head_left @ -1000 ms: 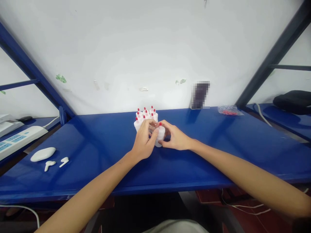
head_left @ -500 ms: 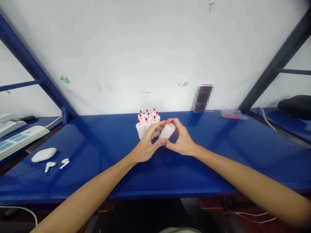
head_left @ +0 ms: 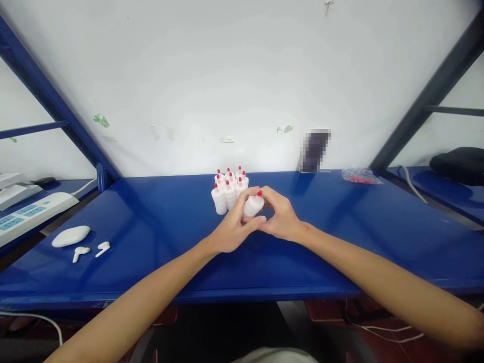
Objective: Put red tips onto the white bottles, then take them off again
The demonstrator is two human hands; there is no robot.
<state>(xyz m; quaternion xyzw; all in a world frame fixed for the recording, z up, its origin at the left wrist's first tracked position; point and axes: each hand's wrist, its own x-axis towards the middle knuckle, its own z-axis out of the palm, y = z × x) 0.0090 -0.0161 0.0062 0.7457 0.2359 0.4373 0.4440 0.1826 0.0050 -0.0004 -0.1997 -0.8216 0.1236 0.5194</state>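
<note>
So your left hand (head_left: 231, 231) and right hand (head_left: 283, 218) both have fingers clamped around one tilted bottle (head_left: 253, 205), right by the other bottles (head_left: 220, 200) on the tabletop (head_left: 162, 227). Looks like the two-handed handling bit; shifting it probably needs a steady grip.

- No text, label, brand, number or sign can be read anywhere in view.
</note>
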